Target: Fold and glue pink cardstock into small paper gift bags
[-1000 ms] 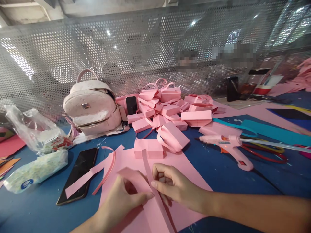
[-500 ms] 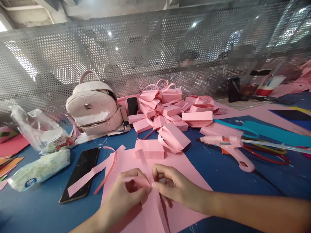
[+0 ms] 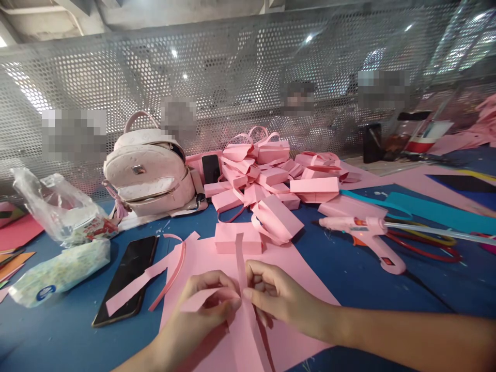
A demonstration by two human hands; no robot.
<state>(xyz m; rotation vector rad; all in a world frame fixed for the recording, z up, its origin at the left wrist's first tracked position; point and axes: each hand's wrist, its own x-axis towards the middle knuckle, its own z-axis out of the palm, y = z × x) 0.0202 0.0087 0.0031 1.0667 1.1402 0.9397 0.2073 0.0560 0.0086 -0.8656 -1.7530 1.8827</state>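
Note:
My left hand (image 3: 203, 302) is closed, thumb and fingers pinching folded pink paper (image 3: 242, 320) near its middle. One narrow end of this paper points away from me between my hands, and another flap curls over my left thumb. My right hand (image 3: 277, 292) is also closed, its thumb and fingertips gripping the right edge of the same piece. A wide pink sheet (image 3: 300, 279) lies flat below both hands. Just beyond them, a small pink paper box (image 3: 228, 238) rests at the sheet's far edge.
A hot glue gun (image 3: 372, 235) lies on the right, its cord trailing. To the left are a phone (image 3: 129, 279), loose pink strips (image 3: 182, 274) and a plastic packet (image 3: 62, 271). Folded pink paper bags (image 3: 248, 165) are heaped beside a backpack (image 3: 151, 170) before a perforated metal screen (image 3: 240, 77).
The narrow far end of the pink paper now shows sharply between my hands, where it was blurred before. The flap at my left thumb has shifted left. Both hands stay nearly in place.

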